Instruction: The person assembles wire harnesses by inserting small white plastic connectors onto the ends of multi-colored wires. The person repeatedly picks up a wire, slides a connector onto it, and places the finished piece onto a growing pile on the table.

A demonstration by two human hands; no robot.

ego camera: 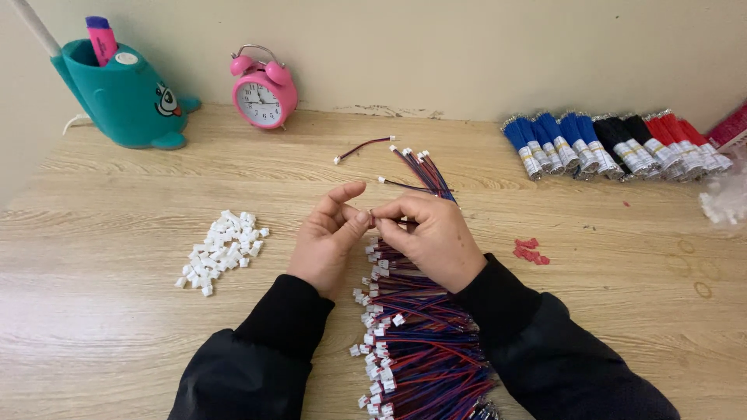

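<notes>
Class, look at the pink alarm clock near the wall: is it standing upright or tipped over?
Upright. The pink alarm clock stands on the wooden table, face forward, bells and handle on top.

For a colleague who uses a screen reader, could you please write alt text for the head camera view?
Two hands, left hand and right hand, pinch the end of a thin wire over a pile of red-and-blue connector wires on a wooden table. A heap of small white plastic housings lies to the left; a pink alarm clock, a teal holder and bundled wires stand behind.
</notes>
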